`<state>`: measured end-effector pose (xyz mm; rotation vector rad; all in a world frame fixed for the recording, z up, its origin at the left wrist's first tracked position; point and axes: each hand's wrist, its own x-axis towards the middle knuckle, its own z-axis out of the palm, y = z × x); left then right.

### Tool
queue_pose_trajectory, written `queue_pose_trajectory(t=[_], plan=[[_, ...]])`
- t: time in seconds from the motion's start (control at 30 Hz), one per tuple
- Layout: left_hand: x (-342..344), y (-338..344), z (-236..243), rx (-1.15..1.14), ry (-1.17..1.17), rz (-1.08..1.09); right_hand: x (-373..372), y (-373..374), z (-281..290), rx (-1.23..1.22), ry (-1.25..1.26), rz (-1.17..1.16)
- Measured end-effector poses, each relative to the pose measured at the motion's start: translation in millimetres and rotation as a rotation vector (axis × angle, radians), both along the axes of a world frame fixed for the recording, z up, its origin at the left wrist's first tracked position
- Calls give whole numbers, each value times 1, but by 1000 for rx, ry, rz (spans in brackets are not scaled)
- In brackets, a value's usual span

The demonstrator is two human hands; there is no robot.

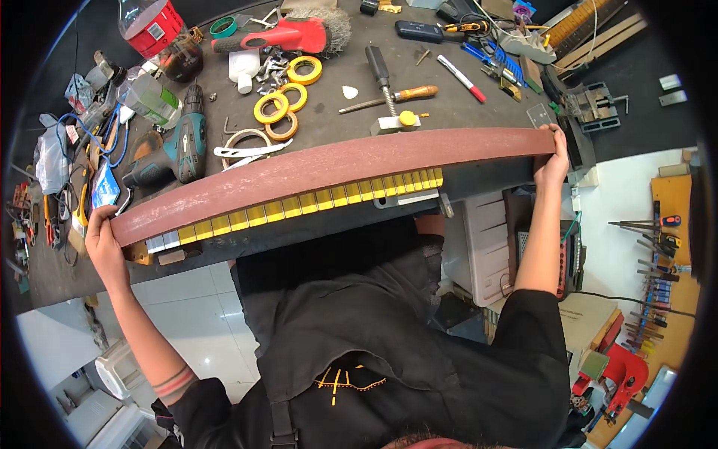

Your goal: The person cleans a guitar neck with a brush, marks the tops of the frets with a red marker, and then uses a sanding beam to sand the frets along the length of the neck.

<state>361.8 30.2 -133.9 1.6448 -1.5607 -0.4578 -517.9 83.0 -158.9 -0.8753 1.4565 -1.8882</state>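
A long reddish-brown strip (pixel 336 161), which looks like sanding belt, stretches across the near side of the bench. Its left end is gripped by my left hand (pixel 104 245), fingers closed round the edge. At the other end my right hand (pixel 552 160) holds it, thumb and fingers closed on it. Just under the strip's near edge lies what looks like a guitar neck (pixel 299 204), its face in yellow blocks split by thin metal lines, with silvery blocks at the left. The strip hides part of the neck; I cannot tell whether they touch.
Beyond the strip's left half stand a teal cordless drill (pixel 179 142), tape rolls (pixel 271 108) and bottles (pixel 161 34). A clamp (pixel 381 82) rises behind its middle, near a screwdriver (pixel 404 96) and a marker (pixel 461 78). Tools hang on a board (pixel 669 254) at the right.
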Motion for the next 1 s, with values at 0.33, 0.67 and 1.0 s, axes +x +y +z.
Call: queue_pose_trajectory(t=[0.33,0.67,1.0], plan=[[219,37,-3,-25,42,250,123,-19,-3,36,-16,328],[214,41,3,-92,41,275,170,-18,-2,-34,-95,212],[44,20,-9,-14,108,-23,16,16,-5,-32,-90,-80]])
